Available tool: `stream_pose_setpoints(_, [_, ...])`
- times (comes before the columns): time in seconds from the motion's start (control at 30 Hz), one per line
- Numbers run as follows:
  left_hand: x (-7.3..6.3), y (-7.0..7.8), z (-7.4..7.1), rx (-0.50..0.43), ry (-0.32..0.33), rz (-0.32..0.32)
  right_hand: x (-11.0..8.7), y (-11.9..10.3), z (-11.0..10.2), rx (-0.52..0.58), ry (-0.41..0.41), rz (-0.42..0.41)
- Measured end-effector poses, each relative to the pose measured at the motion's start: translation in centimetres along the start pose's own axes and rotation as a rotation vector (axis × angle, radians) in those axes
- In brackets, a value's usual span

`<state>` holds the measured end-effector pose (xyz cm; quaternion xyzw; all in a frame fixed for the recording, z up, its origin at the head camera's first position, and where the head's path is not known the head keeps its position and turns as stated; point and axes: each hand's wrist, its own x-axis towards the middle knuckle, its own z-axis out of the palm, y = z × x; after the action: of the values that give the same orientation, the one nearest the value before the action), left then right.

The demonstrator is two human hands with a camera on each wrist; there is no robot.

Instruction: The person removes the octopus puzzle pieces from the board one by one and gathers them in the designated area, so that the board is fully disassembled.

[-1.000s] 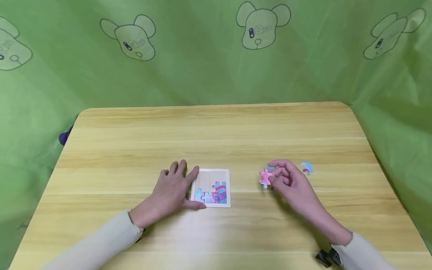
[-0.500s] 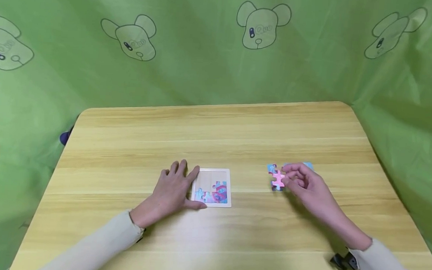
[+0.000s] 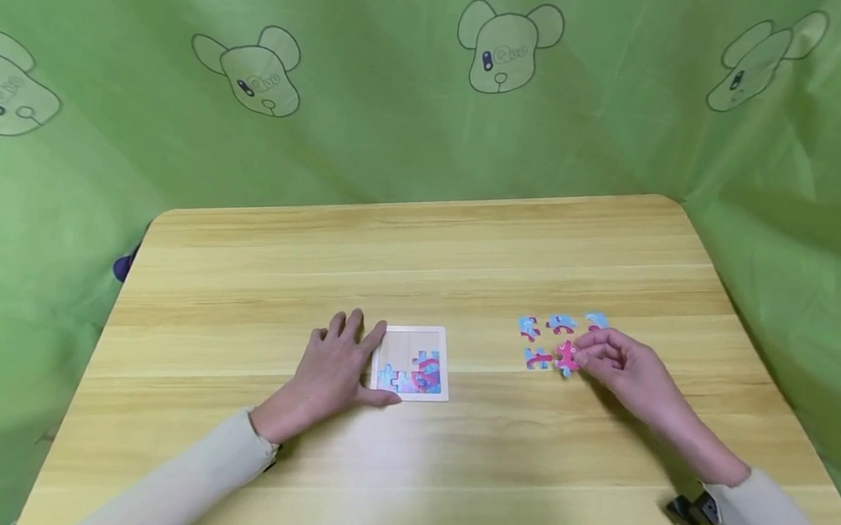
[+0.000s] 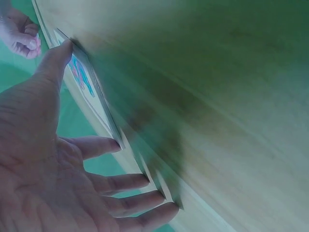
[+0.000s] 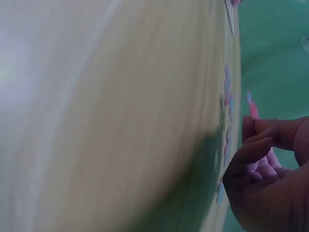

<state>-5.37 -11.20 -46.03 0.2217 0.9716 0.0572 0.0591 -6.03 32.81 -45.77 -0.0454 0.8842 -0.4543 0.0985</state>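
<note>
My left hand (image 3: 334, 367) rests with spread, straight fingers along the left side of a square puzzle frame (image 3: 446, 376), thumb at its near edge and index finger at its far corner. Several joined jigsaw pieces (image 3: 426, 373) fill the bottom and right of the frame; bare wood shows at its upper left. My right hand (image 3: 623, 371) pinches a pink jigsaw piece (image 3: 566, 357) between thumb and fingers. In the right wrist view the pink piece (image 5: 253, 110) stands on edge above the tabletop, its lower part hidden by the fingertips.
Loose blue and pink pieces lie around the right hand: one at left (image 3: 529, 328), one in the middle (image 3: 561, 324), one partly behind the fingers (image 3: 595, 320), and one nearer (image 3: 537, 359). The wooden table (image 3: 420, 270) meets a green curtain (image 3: 371, 131) at the back.
My right hand has moved right with the pink piece, away from the frame, uncovering the loose pieces beneath. The left hand and the frame have stayed in place.
</note>
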Motion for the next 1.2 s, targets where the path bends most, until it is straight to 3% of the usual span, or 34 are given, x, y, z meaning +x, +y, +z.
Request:
stream_pose_setpoints(0.33, [0.0, -0.1, 0.1, -0.008, 0.006, 0.007, 1.4, 1.0, -0.9, -0.079, -0.032, 0.089])
stream_pose_setpoints(1.2, [-0.3, -0.1, 0.1, -0.005, 0.011, 0.004, 0.8, 0.2, 0.0, -0.328, 0.005, -0.071])
